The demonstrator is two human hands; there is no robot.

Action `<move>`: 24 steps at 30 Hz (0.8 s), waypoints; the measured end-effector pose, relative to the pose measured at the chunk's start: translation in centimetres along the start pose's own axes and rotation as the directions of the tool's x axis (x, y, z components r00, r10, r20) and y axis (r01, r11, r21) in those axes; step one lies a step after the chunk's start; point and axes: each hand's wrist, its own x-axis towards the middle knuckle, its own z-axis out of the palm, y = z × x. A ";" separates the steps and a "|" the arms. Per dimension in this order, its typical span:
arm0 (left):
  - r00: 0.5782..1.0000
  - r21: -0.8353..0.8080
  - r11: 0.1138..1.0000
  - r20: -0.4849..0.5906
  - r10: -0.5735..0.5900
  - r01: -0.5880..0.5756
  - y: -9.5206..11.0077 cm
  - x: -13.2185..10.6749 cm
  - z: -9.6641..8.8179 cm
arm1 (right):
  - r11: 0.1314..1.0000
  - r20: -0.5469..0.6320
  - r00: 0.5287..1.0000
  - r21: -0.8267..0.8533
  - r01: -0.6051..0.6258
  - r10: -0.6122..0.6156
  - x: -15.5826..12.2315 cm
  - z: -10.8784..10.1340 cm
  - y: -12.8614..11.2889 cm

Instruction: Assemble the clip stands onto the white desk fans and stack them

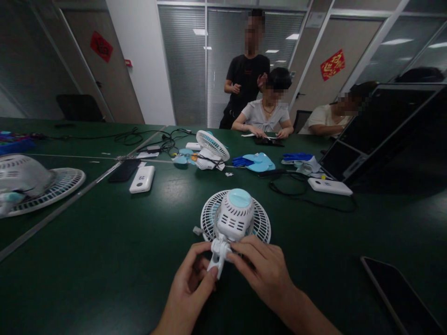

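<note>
A small white clip fan (234, 217) with a light blue cap lies grille-down on the green table (122, 260), its motor housing facing up. My left hand (190, 284) pinches the white clip stem at the fan's near end between thumb and fingers. My right hand (267, 270) closes its fingers over the joint where the stem meets the housing. Both hands touch the fan.
A second small fan (210, 151) lies further back beside blue fan blades (259, 162) and cables. White power banks (142, 179) (329, 186), a dark phone (401, 298) at near right, a large fan grille (38, 184) at left. Three people are at the far side.
</note>
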 end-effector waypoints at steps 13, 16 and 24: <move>0.949 0.541 0.781 0.194 0.247 -0.313 3.5 2.3 -0.6 | 0.999 -0.004 0.999 0.014 -0.045 0.045 -0.8 0.4 -0.4; 0.934 0.604 0.714 0.267 0.236 -0.353 4.7 3.5 -0.9 | 0.998 0.010 0.999 0.032 -0.045 0.045 -0.8 0.5 -0.5; 0.935 0.788 0.537 0.135 0.328 -0.302 5.4 -2.5 -8.4 | 0.995 0.001 0.999 0.093 -0.048 0.048 -1.3 -0.1 0.1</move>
